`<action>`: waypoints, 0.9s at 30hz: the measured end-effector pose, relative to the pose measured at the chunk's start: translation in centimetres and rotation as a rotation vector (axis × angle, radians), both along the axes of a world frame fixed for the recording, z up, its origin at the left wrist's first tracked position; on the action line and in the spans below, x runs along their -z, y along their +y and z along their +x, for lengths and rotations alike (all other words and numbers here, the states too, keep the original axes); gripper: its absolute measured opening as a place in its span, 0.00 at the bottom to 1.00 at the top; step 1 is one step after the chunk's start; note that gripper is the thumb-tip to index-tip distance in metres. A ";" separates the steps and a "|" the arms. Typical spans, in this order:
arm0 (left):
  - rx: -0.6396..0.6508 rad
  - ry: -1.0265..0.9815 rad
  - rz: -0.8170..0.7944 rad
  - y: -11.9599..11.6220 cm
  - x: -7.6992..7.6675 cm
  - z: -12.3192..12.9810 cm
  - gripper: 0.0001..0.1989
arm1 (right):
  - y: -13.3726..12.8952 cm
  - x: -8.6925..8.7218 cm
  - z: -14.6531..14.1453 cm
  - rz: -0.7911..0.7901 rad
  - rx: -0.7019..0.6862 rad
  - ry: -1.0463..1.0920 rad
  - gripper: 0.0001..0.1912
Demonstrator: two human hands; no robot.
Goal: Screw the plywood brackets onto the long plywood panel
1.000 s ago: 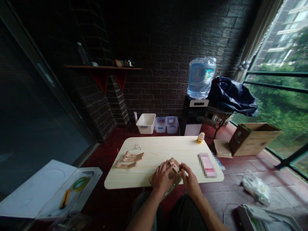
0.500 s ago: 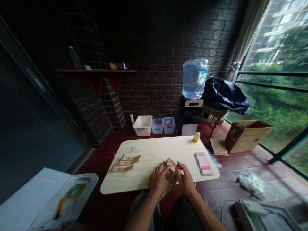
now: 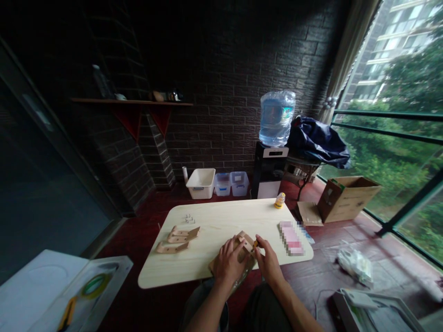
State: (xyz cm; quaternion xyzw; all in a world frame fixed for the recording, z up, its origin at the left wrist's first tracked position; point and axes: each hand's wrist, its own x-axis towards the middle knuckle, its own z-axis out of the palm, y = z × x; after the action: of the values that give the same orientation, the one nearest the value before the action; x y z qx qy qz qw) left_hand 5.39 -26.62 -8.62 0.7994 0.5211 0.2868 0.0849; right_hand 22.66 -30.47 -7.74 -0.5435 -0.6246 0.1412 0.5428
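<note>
At the table's near edge, my left hand (image 3: 226,262) lies over a light-brown wooden piece (image 3: 248,246) with holes, fingers bent and pressing it down. Part of that piece is hidden under the palm, and something clear like plastic film shows below it. My right hand (image 3: 269,262) pinches a small yellow-and-black tool (image 3: 256,243) against the piece's right side; its tip cannot be made out. To the left lie curved wooden parts (image 3: 178,234) with drilled holes. Several small metal screws or pins (image 3: 189,219) stand behind them on the pale table (image 3: 214,214).
A yellow-capped bottle (image 3: 279,200) stands at the back right corner, near a blurred pink item (image 3: 291,237). An open case (image 3: 100,288) with tape and a yellow cutter sits lower left. Beyond the table are bins (image 3: 201,184), a water dispenser (image 3: 270,170) and a cardboard box (image 3: 346,200).
The view has turned slightly, so the table and room sit a little further left and lower. Both hands keep their places at the wooden piece, with little visible movement.
</note>
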 end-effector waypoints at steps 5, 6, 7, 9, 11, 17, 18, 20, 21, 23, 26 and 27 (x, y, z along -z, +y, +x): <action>0.005 -0.030 -0.010 -0.4 -0.4 -0.1 0.24 | -0.4 -0.7 -0.6 0.002 0.004 -0.059 0.24; 0.007 -0.037 -0.012 -0.5 -0.5 -0.1 0.24 | -0.5 -0.6 -0.6 -0.010 0.006 -0.055 0.24; 0.007 -0.043 -0.012 -0.6 -0.6 -0.1 0.24 | -0.6 -0.4 -0.6 -0.020 0.010 -0.042 0.24; 0.006 -0.054 -0.010 -0.7 -0.9 -0.2 0.24 | -0.8 0.2 -0.6 -0.028 0.029 -0.001 0.24; 0.006 -0.059 -0.011 -0.7 -1.1 -0.3 0.24 | -1.0 0.9 -0.8 -0.014 0.053 0.057 0.25; -0.061 -0.059 -0.018 -0.8 -1.2 0.7 0.25 | -1.1 2.3 -1.2 0.116 0.283 0.399 0.34; -0.106 -0.059 -0.015 -0.9 -1.1 1.1 0.26 | -1.1 2.5 -1.0 0.134 0.353 0.471 0.36; -0.217 -0.056 -0.001 -1.0 -0.6 2.0 0.26 | -0.9 2.9 -0.3 0.162 0.481 0.595 0.39; -0.251 -0.047 0.006 -1.0 -0.4 2.5 0.27 | -0.8 3.2 0.1 0.167 0.536 0.641 0.39; -0.285 -0.024 0.009 -1.0 0.1 3.1 0.28 | -0.7 3.4 0.9 0.162 0.606 0.700 0.40; -0.290 0.003 -0.028 -0.8 0.5 3.5 0.29 | -0.7 3.3 1.7 0.138 0.614 0.733 0.39; -0.278 0.006 -0.050 -0.7 0.5 3.4 0.29 | -0.7 3.1 1.8 0.129 0.606 0.737 0.39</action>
State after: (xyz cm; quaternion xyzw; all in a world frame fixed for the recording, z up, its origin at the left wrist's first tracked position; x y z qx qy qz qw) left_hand 8.80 -27.30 -9.15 0.7178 0.6342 0.2805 0.0628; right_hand 24.51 -31.21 -10.84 -0.5800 -0.2117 0.1209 0.7773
